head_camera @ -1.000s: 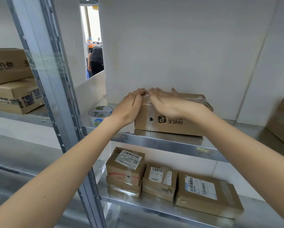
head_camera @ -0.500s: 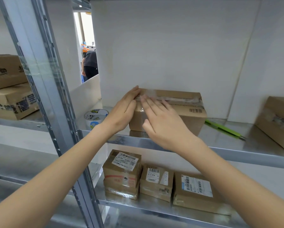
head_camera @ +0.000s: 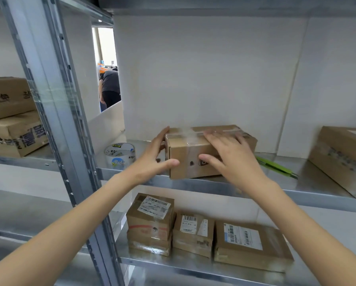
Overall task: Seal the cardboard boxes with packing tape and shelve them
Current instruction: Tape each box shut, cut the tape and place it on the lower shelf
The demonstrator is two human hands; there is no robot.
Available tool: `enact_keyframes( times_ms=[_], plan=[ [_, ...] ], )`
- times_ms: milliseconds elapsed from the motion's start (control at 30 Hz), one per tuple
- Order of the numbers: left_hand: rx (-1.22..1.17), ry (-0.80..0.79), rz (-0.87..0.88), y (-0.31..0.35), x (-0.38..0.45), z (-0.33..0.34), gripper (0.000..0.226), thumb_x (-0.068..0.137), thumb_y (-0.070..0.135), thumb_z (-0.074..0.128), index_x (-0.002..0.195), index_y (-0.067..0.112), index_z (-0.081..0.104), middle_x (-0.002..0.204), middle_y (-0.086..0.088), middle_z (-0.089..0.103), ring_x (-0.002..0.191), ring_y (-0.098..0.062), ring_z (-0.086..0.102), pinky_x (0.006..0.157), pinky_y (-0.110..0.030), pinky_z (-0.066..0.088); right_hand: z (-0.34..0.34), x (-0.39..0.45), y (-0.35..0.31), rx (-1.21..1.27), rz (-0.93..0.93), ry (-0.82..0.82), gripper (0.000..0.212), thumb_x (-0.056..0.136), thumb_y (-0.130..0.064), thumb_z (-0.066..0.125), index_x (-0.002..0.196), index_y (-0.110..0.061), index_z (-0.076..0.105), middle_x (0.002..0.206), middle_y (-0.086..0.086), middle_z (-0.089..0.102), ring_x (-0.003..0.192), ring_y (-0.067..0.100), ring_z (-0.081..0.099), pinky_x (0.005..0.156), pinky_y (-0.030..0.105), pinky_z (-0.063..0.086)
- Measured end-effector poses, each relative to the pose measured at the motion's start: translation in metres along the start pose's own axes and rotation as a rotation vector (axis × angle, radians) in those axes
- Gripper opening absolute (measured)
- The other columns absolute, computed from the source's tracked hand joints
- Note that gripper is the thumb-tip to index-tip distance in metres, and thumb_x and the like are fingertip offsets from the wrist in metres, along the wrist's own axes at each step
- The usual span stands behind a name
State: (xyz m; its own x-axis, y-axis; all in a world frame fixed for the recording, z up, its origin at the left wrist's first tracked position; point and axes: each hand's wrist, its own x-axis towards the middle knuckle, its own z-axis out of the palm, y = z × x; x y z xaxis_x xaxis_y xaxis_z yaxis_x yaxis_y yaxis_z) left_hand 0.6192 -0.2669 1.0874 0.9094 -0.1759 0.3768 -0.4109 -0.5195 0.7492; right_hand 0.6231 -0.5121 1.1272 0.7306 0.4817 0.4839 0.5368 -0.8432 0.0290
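A small brown cardboard box (head_camera: pixel 188 150) with clear tape along its top stands on the metal shelf (head_camera: pixel 224 185) in front of me. My left hand (head_camera: pixel 154 159) lies against the box's left end, fingers straight along the side and thumb across the front corner. My right hand (head_camera: pixel 228 153) rests flat on the box's top and front, fingers spread over the tape strip. A roll of clear packing tape (head_camera: pixel 120 154) stands on the shelf just left of the box.
A green utility knife (head_camera: pixel 276 167) lies right of the box, and a larger box (head_camera: pixel 342 155) sits at the far right. Three labelled parcels (head_camera: pixel 193 230) sit on the shelf below. A steel upright (head_camera: pixel 55 112) stands left, stacked boxes (head_camera: pixel 9 118) beyond it. A person bends over in the far doorway.
The box has turned so its left end faces me more. My left hand slid down onto that end, and my right hand moved up over the top and front.
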Motion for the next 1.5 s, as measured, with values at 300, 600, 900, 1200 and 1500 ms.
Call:
enact_keyframes(
  times_ms=[300, 600, 900, 1200, 1500],
  plan=[
    [-0.302, 0.061, -0.124, 0.027, 0.008, 0.004, 0.066, 0.083, 0.065, 0.056, 0.138, 0.031, 0.044, 0.13, 0.006, 0.057, 0.118, -0.01, 0.057, 0.103, -0.034, 0.048, -0.02, 0.015, 0.001, 0.11, -0.045, 0.053, 0.066, 0.098, -0.058, 0.03, 0.154, -0.025, 0.022, 0.16, -0.008, 0.024, 0.149, 0.009, 0.01, 0.121, 0.045, 0.001],
    [-0.589, -0.015, -0.32, 0.03, 0.025, 0.005, 0.072, 0.073, 0.077, 0.058, 0.131, 0.036, 0.047, 0.134, 0.006, 0.056, 0.124, -0.017, 0.055, 0.109, -0.048, 0.042, -0.008, 0.037, -0.055, 0.0, -0.036, 0.057, 0.096, 0.082, -0.076, -0.002, 0.156, -0.014, -0.002, 0.164, 0.0, -0.009, 0.149, 0.011, -0.013, 0.12, 0.048, -0.008],
    [-0.594, -0.004, -0.298, 0.035, 0.021, 0.013, 0.056, 0.093, 0.064, 0.032, 0.125, 0.027, 0.062, 0.115, -0.004, 0.072, 0.105, -0.014, 0.068, 0.088, -0.03, 0.052, 0.017, -0.011, -0.074, -0.011, -0.078, 0.193, 0.095, 0.089, -0.073, 0.018, 0.154, -0.003, 0.019, 0.162, 0.013, 0.013, 0.151, 0.023, 0.009, 0.122, 0.045, 0.009],
    [-0.629, -0.019, -0.366, 0.035, 0.028, 0.005, 0.076, 0.074, 0.076, 0.055, 0.132, 0.025, 0.059, 0.128, -0.012, 0.065, 0.117, -0.03, 0.063, 0.099, -0.047, 0.049, -0.004, -0.012, -0.044, -0.091, -0.163, 0.222, 0.093, 0.081, -0.065, 0.059, 0.154, -0.015, 0.027, 0.158, 0.008, 0.031, 0.145, 0.025, 0.031, 0.117, 0.045, 0.018],
    [-0.443, -0.003, -0.227, 0.026, 0.024, 0.005, 0.093, 0.071, 0.09, 0.045, 0.147, 0.037, 0.036, 0.152, 0.008, 0.042, 0.139, -0.009, 0.039, 0.12, -0.042, 0.023, -0.047, 0.036, 0.008, 0.05, -0.011, -0.167, 0.109, 0.061, -0.081, 0.065, 0.149, -0.026, 0.034, 0.145, -0.006, 0.047, 0.132, 0.02, 0.042, 0.105, 0.039, 0.034]
  ],
)
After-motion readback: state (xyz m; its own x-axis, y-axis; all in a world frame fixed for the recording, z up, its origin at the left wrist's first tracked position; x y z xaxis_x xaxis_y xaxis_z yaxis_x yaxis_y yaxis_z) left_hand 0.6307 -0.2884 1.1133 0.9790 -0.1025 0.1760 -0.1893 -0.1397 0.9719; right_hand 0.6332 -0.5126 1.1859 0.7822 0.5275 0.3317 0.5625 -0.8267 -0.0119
